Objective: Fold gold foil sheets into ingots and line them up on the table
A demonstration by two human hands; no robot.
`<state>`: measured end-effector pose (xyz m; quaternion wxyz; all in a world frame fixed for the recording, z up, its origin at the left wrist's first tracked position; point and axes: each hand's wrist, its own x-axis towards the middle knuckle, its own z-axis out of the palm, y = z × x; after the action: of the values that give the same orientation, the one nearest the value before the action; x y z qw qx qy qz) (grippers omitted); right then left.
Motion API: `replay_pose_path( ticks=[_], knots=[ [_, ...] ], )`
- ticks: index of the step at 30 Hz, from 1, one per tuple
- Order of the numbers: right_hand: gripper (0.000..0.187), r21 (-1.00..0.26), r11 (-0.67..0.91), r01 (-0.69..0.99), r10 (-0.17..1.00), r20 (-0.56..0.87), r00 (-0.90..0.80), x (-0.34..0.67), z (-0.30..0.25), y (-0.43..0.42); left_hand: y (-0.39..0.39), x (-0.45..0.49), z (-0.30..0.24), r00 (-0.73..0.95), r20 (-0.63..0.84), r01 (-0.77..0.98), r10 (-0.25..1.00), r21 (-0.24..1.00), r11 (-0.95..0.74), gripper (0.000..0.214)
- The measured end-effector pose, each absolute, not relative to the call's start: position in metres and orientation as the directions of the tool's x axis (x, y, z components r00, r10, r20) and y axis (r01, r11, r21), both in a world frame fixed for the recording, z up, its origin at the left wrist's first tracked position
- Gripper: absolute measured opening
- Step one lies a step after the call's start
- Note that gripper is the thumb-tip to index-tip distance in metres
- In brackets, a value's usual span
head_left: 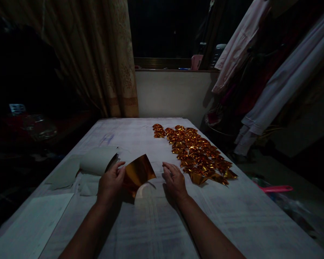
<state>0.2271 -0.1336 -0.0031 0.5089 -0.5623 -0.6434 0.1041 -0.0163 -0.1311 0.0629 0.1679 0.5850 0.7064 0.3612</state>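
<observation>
We see the left hand (112,180) pinching a curved, glossy gold sheet (140,171) by its edge, likely keeping its face clear. Right hand (175,180) half open beside the sheet, nothing visible in it. Farther right, folded glossy gold pieces (197,154) sit massed, probably leaving us room.

Free tablecloth (153,233) between forearms (207,227), foil pieces (197,177) at right

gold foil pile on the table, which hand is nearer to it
Right. The right hand is just left of the gold foil pile, not touching it; the left hand is farther left, holding a gold sheet.
</observation>
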Motion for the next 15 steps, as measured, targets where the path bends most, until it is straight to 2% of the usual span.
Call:
replay_pose_path(
  ticks=[9,15],
  knots=[
    [0.034,-0.647,0.374,0.665,0.824,0.561,0.083,0.226,0.002,-0.138,-0.121,-0.025,0.054,-0.205,0.128,0.742,0.97,0.667,0.068,0.041],
    [0.032,-0.63,0.364,0.686,0.828,0.557,0.072,0.221,0.002,-0.141,-0.122,-0.023,0.051,-0.16,0.119,0.738,0.98,0.674,0.039,0.06]
  ],
)
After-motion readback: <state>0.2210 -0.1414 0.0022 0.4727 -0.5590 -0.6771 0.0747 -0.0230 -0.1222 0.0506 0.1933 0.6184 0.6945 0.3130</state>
